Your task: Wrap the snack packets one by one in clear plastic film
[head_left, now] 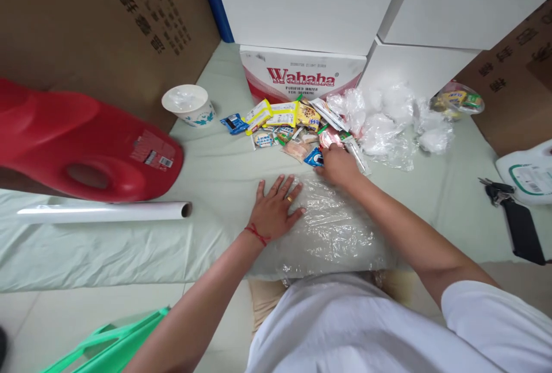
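My left hand (276, 207) lies flat, fingers spread, on the left edge of a clear plastic bag (334, 229) spread on the pale green sheet (215, 172). It wears a ring and a red thread at the wrist. My right hand (338, 165) reaches forward to the near edge of a pile of small snack packets (284, 123), its fingers curled over a pink packet (328, 138) beside a blue one (314, 158). Whether it grips the pink packet is unclear.
A red jug (81, 146) lies at the left with a white roll (103, 212) before it. A paper cup (188, 105), a Wahaha box (302, 74) and crumpled plastic bags (388, 120) sit behind. Keys and a black object (515, 218) lie at the right, a green bag (116, 341) below.
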Action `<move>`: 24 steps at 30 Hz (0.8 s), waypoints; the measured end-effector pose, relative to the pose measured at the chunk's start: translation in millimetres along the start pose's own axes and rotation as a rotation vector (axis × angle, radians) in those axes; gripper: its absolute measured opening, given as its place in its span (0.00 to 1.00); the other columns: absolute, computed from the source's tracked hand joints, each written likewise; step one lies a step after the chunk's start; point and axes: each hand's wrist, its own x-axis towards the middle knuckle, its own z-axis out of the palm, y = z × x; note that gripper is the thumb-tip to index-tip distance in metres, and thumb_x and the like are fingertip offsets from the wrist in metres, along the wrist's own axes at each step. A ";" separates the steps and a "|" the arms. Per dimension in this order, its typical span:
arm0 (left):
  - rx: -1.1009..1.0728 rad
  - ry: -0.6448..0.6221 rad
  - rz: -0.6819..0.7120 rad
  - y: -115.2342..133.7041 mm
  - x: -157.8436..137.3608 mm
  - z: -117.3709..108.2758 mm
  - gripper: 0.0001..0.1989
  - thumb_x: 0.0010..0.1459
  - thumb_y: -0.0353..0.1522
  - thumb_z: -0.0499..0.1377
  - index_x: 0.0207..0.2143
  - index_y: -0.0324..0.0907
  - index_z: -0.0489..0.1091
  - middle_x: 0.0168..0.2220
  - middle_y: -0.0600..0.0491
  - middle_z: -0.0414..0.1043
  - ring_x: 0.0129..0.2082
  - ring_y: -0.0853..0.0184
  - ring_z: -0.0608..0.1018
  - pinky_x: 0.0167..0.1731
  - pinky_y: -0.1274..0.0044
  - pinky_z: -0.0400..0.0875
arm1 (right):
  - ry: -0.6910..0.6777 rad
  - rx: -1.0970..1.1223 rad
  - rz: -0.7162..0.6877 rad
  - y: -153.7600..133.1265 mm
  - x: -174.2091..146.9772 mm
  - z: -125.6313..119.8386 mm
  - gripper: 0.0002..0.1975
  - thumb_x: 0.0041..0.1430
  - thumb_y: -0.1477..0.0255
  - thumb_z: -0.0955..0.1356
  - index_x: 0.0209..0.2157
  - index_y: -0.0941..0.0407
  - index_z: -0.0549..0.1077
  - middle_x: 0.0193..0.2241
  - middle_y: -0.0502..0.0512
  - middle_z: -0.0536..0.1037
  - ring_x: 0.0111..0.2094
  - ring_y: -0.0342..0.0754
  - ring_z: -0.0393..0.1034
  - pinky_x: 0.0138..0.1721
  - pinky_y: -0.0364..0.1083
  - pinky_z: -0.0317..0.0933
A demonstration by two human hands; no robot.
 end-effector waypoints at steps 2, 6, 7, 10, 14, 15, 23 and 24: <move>-0.003 -0.001 0.000 -2.8 0.5 -1.0 0.33 0.71 0.52 0.47 0.73 0.52 0.56 0.76 0.49 0.49 0.76 0.50 0.54 0.71 0.43 0.38 | 0.000 -0.001 -0.008 3.9 4.1 -0.7 0.22 0.64 0.65 0.71 0.55 0.61 0.75 0.55 0.71 0.74 0.55 0.64 0.71 0.51 0.54 0.67; -0.005 0.001 -0.003 -4.1 0.6 -1.6 0.33 0.71 0.52 0.47 0.73 0.53 0.56 0.76 0.50 0.49 0.76 0.50 0.54 0.71 0.43 0.37 | 0.073 0.084 0.031 24.4 -11.1 -13.6 0.20 0.62 0.62 0.71 0.51 0.58 0.78 0.50 0.67 0.76 0.50 0.62 0.72 0.46 0.53 0.67; -0.007 0.000 -0.003 -3.8 0.5 -1.5 0.33 0.71 0.52 0.47 0.73 0.53 0.56 0.76 0.50 0.48 0.76 0.50 0.53 0.71 0.43 0.37 | 0.130 0.120 0.031 30.6 -19.2 -18.2 0.20 0.62 0.61 0.72 0.51 0.57 0.78 0.49 0.66 0.76 0.50 0.62 0.71 0.47 0.54 0.67; -0.016 -0.009 -0.003 -3.4 0.7 -1.8 0.34 0.71 0.53 0.47 0.73 0.52 0.55 0.77 0.50 0.47 0.76 0.50 0.52 0.71 0.41 0.36 | 0.277 0.271 -0.125 44.3 -49.2 -28.6 0.22 0.60 0.61 0.74 0.53 0.54 0.76 0.48 0.62 0.75 0.51 0.62 0.69 0.51 0.56 0.65; -0.027 -0.016 -0.002 -6.4 4.5 -3.5 0.33 0.71 0.53 0.47 0.73 0.53 0.55 0.77 0.51 0.47 0.76 0.51 0.52 0.70 0.40 0.34 | 0.163 0.430 -0.445 37.5 -85.0 -19.6 0.22 0.59 0.61 0.76 0.53 0.53 0.76 0.46 0.60 0.75 0.48 0.59 0.67 0.51 0.55 0.63; -0.029 -0.018 -0.002 -7.5 5.9 -4.1 0.33 0.71 0.52 0.47 0.73 0.53 0.55 0.76 0.50 0.47 0.76 0.51 0.52 0.70 0.41 0.34 | 0.117 0.427 -0.479 32.5 -91.1 -12.2 0.22 0.59 0.61 0.76 0.53 0.54 0.76 0.45 0.61 0.75 0.47 0.58 0.66 0.50 0.55 0.63; -0.058 0.017 -0.006 -10.4 8.4 -6.5 0.33 0.70 0.53 0.47 0.73 0.53 0.57 0.76 0.50 0.49 0.76 0.51 0.53 0.71 0.42 0.33 | -0.106 0.357 -0.491 23.3 -96.9 31.8 0.29 0.60 0.60 0.76 0.59 0.55 0.73 0.51 0.65 0.76 0.51 0.61 0.66 0.54 0.58 0.62; -0.068 0.024 -0.004 -10.5 7.9 -6.7 0.33 0.70 0.53 0.47 0.72 0.53 0.57 0.76 0.50 0.49 0.76 0.51 0.53 0.71 0.41 0.33 | -0.105 0.391 -0.498 23.3 -90.1 24.6 0.29 0.61 0.58 0.75 0.59 0.55 0.73 0.52 0.65 0.76 0.52 0.60 0.67 0.54 0.58 0.62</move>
